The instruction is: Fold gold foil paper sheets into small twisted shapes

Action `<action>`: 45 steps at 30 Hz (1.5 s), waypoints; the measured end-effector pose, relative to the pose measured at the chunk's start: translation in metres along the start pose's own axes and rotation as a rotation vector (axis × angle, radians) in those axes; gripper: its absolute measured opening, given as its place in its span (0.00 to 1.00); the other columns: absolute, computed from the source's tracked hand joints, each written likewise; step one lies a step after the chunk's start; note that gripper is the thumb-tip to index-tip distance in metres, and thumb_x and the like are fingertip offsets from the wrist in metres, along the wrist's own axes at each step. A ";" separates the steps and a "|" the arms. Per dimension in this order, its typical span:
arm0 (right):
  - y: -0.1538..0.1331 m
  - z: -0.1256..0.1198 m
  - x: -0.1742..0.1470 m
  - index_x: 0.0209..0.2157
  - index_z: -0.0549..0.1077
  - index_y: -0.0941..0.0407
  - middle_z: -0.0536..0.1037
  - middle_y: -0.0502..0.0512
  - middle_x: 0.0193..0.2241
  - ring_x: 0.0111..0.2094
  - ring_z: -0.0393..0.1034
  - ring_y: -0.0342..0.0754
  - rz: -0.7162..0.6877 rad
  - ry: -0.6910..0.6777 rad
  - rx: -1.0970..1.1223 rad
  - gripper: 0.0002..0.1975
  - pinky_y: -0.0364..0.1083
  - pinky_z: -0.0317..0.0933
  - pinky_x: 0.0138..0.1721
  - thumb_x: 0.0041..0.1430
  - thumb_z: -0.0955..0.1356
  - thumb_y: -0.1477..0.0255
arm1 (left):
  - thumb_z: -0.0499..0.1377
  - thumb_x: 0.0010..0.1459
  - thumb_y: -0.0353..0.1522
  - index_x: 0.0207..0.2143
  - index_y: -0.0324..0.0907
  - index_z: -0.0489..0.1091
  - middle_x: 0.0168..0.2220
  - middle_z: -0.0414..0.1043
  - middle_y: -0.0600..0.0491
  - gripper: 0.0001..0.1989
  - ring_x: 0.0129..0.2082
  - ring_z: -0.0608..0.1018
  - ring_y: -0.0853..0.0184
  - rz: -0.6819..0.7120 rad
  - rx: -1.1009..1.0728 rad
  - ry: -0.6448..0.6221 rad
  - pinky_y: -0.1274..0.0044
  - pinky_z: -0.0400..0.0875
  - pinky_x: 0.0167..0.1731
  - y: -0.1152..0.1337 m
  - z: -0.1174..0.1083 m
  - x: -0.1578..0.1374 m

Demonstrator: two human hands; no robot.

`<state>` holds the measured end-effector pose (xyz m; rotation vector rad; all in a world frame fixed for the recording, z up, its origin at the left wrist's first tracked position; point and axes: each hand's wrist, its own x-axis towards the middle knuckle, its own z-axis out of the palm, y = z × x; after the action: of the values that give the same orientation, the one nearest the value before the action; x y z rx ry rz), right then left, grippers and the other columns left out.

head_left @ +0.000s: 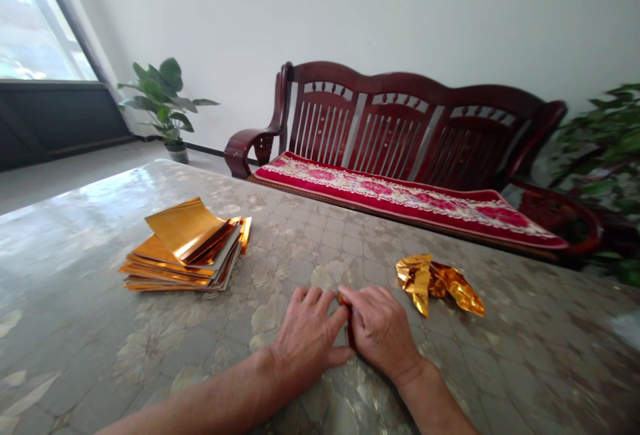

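My left hand (pixel 311 330) and my right hand (pixel 379 326) meet low over the table, at the middle of the head view. Between them is a narrow piece of gold foil paper (pixel 349 334), mostly hidden by my fingers. My right hand is closed around it. The thumb and forefinger of my left hand pinch at its left side, while the other fingers are curled. To the left lies a loose stack of gold foil paper sheets (pixel 185 248), grey on some edges. Right of my hands, two folded gold foil pieces (pixel 440 283) lie crumpled together.
The table (pixel 200 335) has a glossy, flower-patterned cover. Beyond its far edge stands a dark red wooden bench (pixel 395 122) with a red floral cushion (pixel 375 187). A potted plant (pixel 167 98) is at the back left, another plant (pixel 607 148) at the right.
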<state>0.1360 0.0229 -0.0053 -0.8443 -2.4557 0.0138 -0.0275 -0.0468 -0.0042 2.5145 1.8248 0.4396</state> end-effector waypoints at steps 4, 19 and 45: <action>0.000 0.000 0.000 0.47 0.76 0.57 0.78 0.55 0.29 0.33 0.69 0.48 -0.002 0.016 -0.009 0.17 0.47 0.58 0.39 0.60 0.62 0.80 | 0.62 0.55 0.46 0.50 0.45 0.65 0.47 0.70 0.49 0.24 0.46 0.71 0.57 -0.019 0.003 -0.008 0.64 0.62 0.47 0.002 0.000 0.001; 0.001 0.001 0.000 0.45 0.77 0.56 0.80 0.54 0.31 0.34 0.72 0.48 0.044 0.040 -0.013 0.20 0.47 0.61 0.40 0.57 0.61 0.83 | 0.62 0.56 0.45 0.55 0.41 0.62 0.49 0.71 0.46 0.29 0.47 0.72 0.56 -0.019 0.013 -0.012 0.64 0.62 0.48 0.005 0.000 0.002; -0.004 0.010 0.037 0.29 0.73 0.50 0.78 0.47 0.28 0.31 0.70 0.46 0.608 -0.259 0.029 0.04 0.43 0.47 0.27 0.57 0.68 0.67 | 0.63 0.54 0.47 0.49 0.40 0.68 0.47 0.71 0.47 0.26 0.46 0.71 0.56 0.011 0.047 -0.045 0.63 0.64 0.48 0.004 -0.004 0.003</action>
<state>0.1049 0.0426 0.0051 -1.6267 -2.3159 0.3980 -0.0242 -0.0461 0.0011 2.5435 1.8277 0.3407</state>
